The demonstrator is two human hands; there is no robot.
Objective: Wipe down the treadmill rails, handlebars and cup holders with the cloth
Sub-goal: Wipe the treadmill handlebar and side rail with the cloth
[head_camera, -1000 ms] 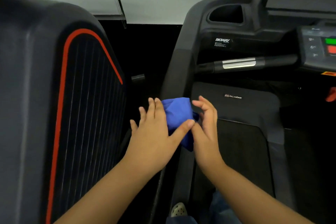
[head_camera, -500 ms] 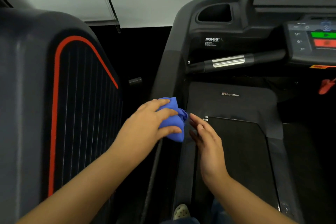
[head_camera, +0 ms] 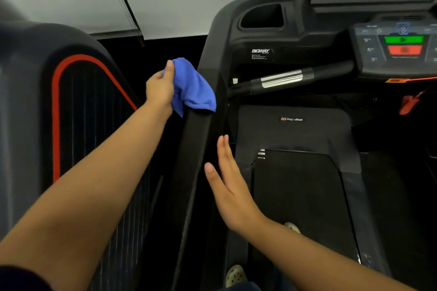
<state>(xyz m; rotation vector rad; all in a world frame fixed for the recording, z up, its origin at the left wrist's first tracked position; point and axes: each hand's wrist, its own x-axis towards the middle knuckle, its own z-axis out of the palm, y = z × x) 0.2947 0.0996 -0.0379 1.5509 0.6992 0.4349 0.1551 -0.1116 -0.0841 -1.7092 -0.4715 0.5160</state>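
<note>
The left hand pinches the blue cloth lying on the left rail, whose long axis runs from the grip down toward the person; the right hand, fingers straight, hovers beside the rail, holding nothing.

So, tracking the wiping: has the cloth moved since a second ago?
Yes. The cloth, held by the left hand, has slid up the left rail toward the cup holder.
</note>
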